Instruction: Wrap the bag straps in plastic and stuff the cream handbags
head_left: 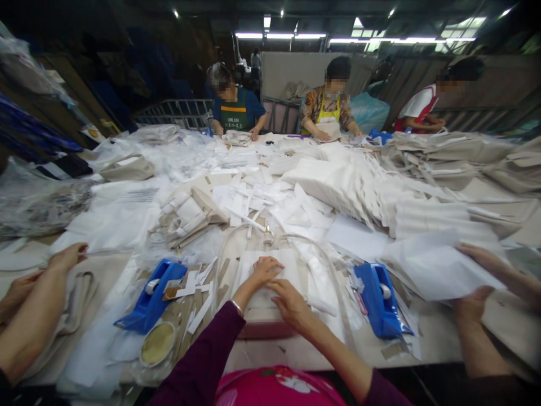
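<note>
Though small, apron lettering (233,119) "…LUN" beyond hands (266,269) (291,301) on bag (267,329).

Sheet (293,269) partly hidden by left hand (265,270)

Your one cam's head-worn, looking fwd & down from abt. head ht over the near edge of the worktable (363,349), w/ your pink top (253,389) v. close at btm ctr. Your L hand (267,269) & R hand (291,301) sit close, just below mid-frame, while co-workers (239,107) face you from the far side, well back, under ceiling lights (295,36). It's wide, so your neighbours' forearms (36,316) come in at both side edges.
</note>
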Demonstrator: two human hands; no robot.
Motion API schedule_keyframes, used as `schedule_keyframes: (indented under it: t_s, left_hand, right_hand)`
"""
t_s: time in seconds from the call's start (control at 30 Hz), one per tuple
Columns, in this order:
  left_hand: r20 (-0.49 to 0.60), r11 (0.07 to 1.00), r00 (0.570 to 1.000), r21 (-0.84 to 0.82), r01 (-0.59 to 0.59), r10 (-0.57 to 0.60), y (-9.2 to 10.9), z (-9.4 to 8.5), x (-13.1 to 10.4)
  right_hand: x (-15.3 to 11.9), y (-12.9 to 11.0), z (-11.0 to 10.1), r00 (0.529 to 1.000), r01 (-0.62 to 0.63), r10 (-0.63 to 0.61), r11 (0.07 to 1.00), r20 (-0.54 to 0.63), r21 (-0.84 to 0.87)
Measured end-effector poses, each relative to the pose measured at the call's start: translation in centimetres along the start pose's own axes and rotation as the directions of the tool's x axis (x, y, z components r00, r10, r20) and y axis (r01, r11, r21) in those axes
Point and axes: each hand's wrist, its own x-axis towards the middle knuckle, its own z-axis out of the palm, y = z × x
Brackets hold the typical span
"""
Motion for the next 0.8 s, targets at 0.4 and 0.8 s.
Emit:
schedule_keyframes:
  t_s: [0.4,0.8]
  left_hand:
    - [-0.047,0.946,0.999,0.323,0.005,0.01,0.2,1.6,-0.2]
    - [-0.097,0.905,0.995,0.423,0.05,-0.01,0.9,2.3,-0.2]
  right_hand:
    - [-6.7,7.2,-2.7,0.777,-0.359,0.499,0.852,-0.383,0.38]
    - [-4.4,16.6,-6.9,0.522,-0.851,0.788,0.509,-0.325,-0.133]
